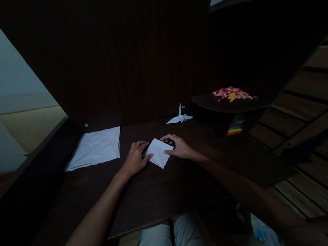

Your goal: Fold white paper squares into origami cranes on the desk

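Dark desk (150, 200): dim light, so a crease could be misjudged
White paper (158, 150): diamond-shaped, mid-desk, nearer the front than the paper crane (181, 118)
Left hand (137, 158): holding its left corner
Right hand (181, 147): gripping the right side; uneven pressure could skew it

Directly before you: small white diamond-shaped piece of creased paper (159, 151), roughly flat at the dark brown wooden desktop (150, 200). One corner points toward you, the opposite one away; faint fold lines cross its upper face.
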Tool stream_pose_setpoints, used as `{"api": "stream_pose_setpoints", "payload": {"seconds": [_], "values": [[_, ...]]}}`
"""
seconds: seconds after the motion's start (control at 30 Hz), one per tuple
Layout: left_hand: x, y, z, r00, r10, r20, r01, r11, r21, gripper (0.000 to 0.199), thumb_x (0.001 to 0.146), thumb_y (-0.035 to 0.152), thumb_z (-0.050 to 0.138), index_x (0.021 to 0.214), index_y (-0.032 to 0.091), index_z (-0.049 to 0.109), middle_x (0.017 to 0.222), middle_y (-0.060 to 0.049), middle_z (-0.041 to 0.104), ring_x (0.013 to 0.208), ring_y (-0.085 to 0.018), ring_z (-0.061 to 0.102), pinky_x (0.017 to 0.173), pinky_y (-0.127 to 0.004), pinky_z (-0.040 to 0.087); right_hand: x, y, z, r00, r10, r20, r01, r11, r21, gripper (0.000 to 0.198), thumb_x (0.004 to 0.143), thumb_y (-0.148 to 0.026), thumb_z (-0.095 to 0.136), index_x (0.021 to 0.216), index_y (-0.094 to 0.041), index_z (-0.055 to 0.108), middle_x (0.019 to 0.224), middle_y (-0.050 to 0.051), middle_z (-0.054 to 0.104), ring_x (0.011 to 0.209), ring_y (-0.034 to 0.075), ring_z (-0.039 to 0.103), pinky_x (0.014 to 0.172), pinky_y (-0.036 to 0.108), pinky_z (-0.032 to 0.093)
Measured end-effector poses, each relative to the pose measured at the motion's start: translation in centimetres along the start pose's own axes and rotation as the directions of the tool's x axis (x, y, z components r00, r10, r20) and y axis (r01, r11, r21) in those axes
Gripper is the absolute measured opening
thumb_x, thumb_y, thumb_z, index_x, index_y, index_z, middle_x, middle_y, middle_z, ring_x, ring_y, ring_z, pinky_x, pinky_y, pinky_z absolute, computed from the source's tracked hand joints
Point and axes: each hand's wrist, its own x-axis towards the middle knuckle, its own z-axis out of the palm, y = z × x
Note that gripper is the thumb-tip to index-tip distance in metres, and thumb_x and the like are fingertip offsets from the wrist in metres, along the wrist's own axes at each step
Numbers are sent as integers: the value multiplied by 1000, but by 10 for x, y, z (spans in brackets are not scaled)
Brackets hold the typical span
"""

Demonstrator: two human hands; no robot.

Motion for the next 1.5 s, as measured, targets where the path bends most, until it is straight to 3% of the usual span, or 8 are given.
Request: {"api": "stream_pose_setpoints", "payload": {"seconds": [0.2, 0.53, 0.73, 0.87, 1.0, 1.1, 1.3, 1.5], "values": [[0, -2, 5, 997, -72, 41, 73, 997, -30, 44, 78, 38, 60, 117, 17, 61, 126, -11, 57, 120, -31, 46, 103, -48, 35, 4, 3, 8, 993, 74, -91, -43, 950, 309, 44, 64, -17, 72, 106, -19, 58, 96, 6, 64, 89, 18, 61, 78, 34, 49], [1, 13, -2, 990, -134, 44, 141, 950, -278, 44, 69, 27, 70, 111, 20, 63, 115, -8, 64, 110, -27, 56, 99, -44, 40, 3, -3, 7, 969, 106, -223, 14, 877, 480, 36, 65, -26, 76, 97, -20, 61, 82, 4, 65, 82, 17, 63, 77, 34, 52], [4, 15, 2, 971, -228, 69, 213, 698, -684, 41, 62, 26, 76, 99, 15, 63, 94, -6, 70, 88, -20, 64, 85, -37, 50, 4, -3, 5, 957, 130, -261, 22, 859, 511, 38, 62, -30, 79, 95, -20, 62, 85, 5, 65, 83, 17, 62, 81, 35, 51], [4, 21, 0, 954, -287, 86, 249, 600, -760, 39, 62, 32, 77, 94, 15, 65, 89, -7, 70, 79, -19, 65, 73, -34, 52, 4, -7, 5, 962, 152, -228, -5, 842, 539, 43, 62, -31, 79, 99, -20, 61, 91, 6, 66, 87, 18, 63, 84, 35, 51], [3, 25, -6, 941, -337, 25, 235, 599, -765, 36, 63, 38, 76, 89, 15, 67, 86, -7, 71, 76, -20, 66, 67, -32, 52, 1, -13, 4, 985, 157, -74, -80, 790, 608, 51, 64, -32, 77, 110, -22, 58, 104, 7, 67, 95, 21, 63, 85, 36, 50], [3, 25, -9, 927, -375, -26, 222, 603, -766, 37, 62, 41, 76, 87, 15, 68, 82, -7, 72, 73, -21, 66, 62, -30, 51, 0, -16, 5, 985, 170, -3, -136, 799, 586, 45, 65, -34, 76, 106, -20, 61, 97, 6, 68, 87, 19, 65, 77, 33, 51], [3, 26, -12, 914, -398, -77, 191, 589, -785, 36, 63, 39, 77, 87, 15, 68, 82, -6, 71, 70, -19, 64, 59, -27, 49, -1, -19, 2, 989, 142, -52, -99, 868, 486, 34, 66, -34, 76, 94, -18, 66, 80, 2, 66, 76, 16, 62, 72, 30, 49], [3, 28, -12, 924, -365, -117, 165, 654, -738, 42, 67, 39, 74, 98, 14, 65, 84, -5, 68, 66, -14, 61, 58, -25, 48, 2, -16, 2, 977, 148, -155, -61, 885, 462, 31, 65, -34, 76, 89, -18, 66, 78, 3, 66, 74, 16, 62, 68, 29, 50]]}}
